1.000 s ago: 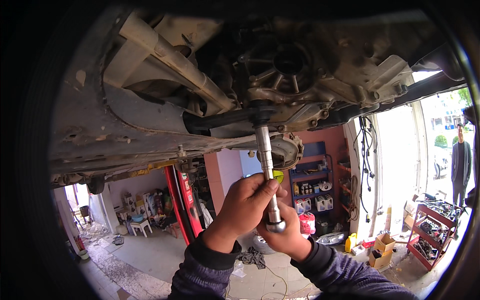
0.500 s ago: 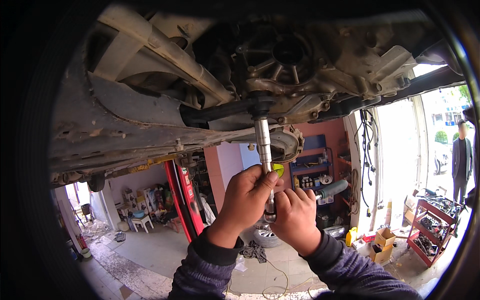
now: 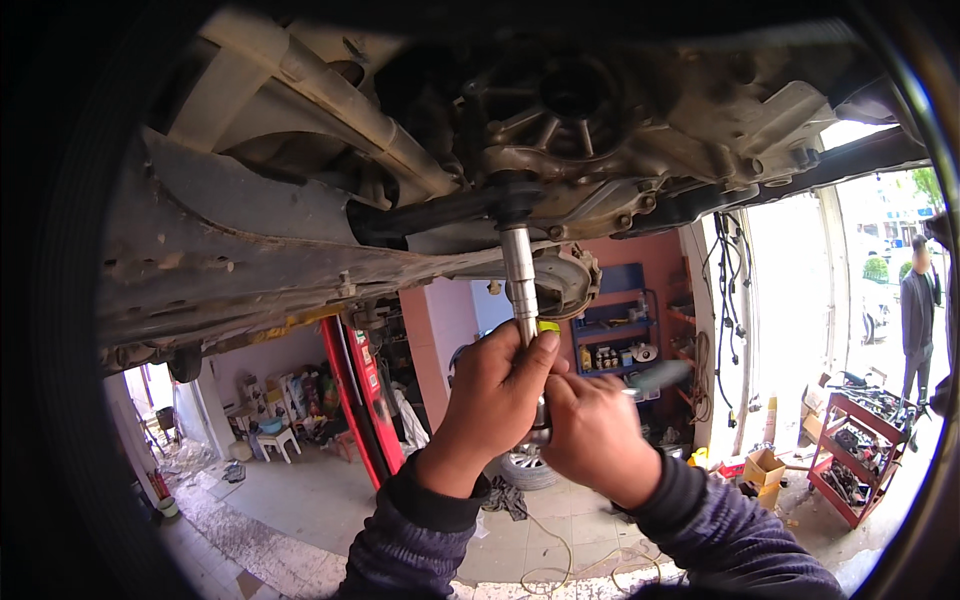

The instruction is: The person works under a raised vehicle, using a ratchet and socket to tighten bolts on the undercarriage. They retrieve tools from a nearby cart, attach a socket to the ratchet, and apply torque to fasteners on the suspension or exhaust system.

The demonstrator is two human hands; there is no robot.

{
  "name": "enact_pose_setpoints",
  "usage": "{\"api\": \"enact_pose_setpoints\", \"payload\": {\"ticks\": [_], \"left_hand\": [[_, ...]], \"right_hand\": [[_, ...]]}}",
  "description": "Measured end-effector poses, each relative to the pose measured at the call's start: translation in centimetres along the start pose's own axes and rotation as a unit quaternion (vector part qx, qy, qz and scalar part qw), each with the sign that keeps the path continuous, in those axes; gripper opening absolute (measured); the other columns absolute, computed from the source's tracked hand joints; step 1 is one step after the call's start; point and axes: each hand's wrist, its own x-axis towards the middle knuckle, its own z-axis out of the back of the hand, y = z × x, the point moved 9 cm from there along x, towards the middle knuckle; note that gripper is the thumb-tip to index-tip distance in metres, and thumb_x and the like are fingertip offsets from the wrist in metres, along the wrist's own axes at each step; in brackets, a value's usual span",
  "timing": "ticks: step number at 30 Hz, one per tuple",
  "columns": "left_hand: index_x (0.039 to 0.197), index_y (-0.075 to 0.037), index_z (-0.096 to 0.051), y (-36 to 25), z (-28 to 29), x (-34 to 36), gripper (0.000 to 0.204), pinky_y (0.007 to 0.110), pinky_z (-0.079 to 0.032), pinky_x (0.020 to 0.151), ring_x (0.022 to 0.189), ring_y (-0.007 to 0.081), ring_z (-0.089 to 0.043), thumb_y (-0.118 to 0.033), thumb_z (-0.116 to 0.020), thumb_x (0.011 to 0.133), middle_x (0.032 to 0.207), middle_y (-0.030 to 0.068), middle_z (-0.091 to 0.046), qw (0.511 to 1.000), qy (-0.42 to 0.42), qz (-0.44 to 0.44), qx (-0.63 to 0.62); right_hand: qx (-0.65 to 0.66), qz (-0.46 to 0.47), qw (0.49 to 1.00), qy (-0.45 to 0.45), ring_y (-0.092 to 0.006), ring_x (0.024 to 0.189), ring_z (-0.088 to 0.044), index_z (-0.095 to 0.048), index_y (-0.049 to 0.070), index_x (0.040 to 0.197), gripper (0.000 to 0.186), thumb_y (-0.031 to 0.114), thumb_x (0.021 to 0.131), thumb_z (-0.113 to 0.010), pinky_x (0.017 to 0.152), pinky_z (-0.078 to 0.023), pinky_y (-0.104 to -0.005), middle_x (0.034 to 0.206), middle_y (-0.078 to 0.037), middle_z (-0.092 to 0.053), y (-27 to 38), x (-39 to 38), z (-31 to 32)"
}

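My left hand [image 3: 490, 395] is wrapped round a chrome extension bar [image 3: 519, 270], thumb lying along it. The bar stands nearly upright, its socket end meeting a dark round fitting [image 3: 515, 200] under a raised vehicle. Beside and slightly below, my right hand [image 3: 598, 430] is closed round the ratchet wrench at the bar's lower end. The wrench's grey-green handle [image 3: 660, 377] sticks out to the right, smeared by motion. Its metal head [image 3: 538, 436] shows partly between my hands. What the socket seats on is hidden.
The oily underbody [image 3: 590, 140] hangs close overhead. A red lift post [image 3: 362, 400] stands left of my arms. At the right are a red tool cart [image 3: 860, 455], cardboard boxes [image 3: 765, 470] and a person [image 3: 917, 310]. A yellowish cord [image 3: 570, 560] lies on the floor.
My right hand has shifted slightly right and down round the wrench, and its handle is blurred. The left hand keeps its grip. The whole view has shifted a little.
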Motion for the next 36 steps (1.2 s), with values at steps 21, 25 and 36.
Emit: {"api": "enact_pose_setpoints", "payload": {"ticks": [21, 25, 36], "left_hand": [[0.128, -0.008, -0.071, 4.5, -9.9, -3.4, 0.04, 0.036, -0.055, 0.084, 0.084, 0.0154, -0.06, -0.043, -0.066, 0.11, 0.099, 0.0027, -0.06, 0.552, -0.042, -0.051, -0.831], [0.138, -0.003, -0.067, 2.6, -10.2, -3.0, 0.051, 0.028, -0.04, 0.074, 0.083, 0.0085, -0.061, -0.039, -0.079, 0.104, 0.101, 0.001, -0.058, 0.496, 0.066, -0.142, -0.854], [0.169, 0.0, -0.033, 1.6, -7.3, -2.8, 0.074, 0.05, -0.055, 0.106, 0.061, 0.0154, -0.061, -0.025, -0.068, 0.11, 0.074, -0.0009, -0.055, 0.732, 0.09, -0.164, -0.655]], "right_hand": [[-0.422, 0.137, 0.85, 0.282, -0.0218, 0.07, -0.061, -0.071, 0.0, 0.103, 0.022, 0.02, 0.094, -0.068, 0.063, -0.047, -0.0398, 0.088, -0.011, -0.064, 6.1, -2.9, 16.5], [-0.393, 0.079, 0.856, 0.327, -0.0213, 0.059, -0.065, -0.061, 0.006, 0.092, 0.012, 0.017, 0.09, -0.067, 0.053, -0.048, -0.0393, 0.072, -0.004, -0.058, 1.2, -2.2, 15.8], [-0.157, 0.07, 0.949, 0.263, -0.0329, 0.077, -0.076, -0.072, 0.009, 0.099, 0.026, 0.031, 0.086, -0.079, 0.067, -0.061, -0.0477, 0.086, -0.009, -0.074, -10.6, -2.5, 8.6]]}}
